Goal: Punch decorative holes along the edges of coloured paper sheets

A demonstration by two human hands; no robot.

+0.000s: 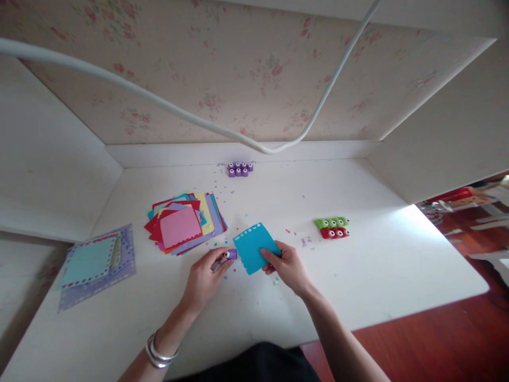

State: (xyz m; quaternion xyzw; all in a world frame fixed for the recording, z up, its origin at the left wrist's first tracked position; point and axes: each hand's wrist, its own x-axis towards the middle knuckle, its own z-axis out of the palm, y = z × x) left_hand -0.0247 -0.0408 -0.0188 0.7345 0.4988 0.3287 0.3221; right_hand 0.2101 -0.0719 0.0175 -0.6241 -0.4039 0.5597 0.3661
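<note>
My left hand (207, 276) pinches a small purple paper punch (229, 254) against the left edge of a blue paper square (254, 246). My right hand (287, 265) grips that blue square at its lower right side, holding it just above the white table (377, 265). The square's top edge shows a punched, notched border. Bangles circle my left wrist.
A fanned stack of coloured paper (185, 223) lies left of the hands. Finished bordered sheets (95, 262) sit at the far left. Purple punches (239, 168) stand at the back, green and red punches (332, 227) to the right. Paper bits litter the table. A white cable (191, 118) hangs overhead.
</note>
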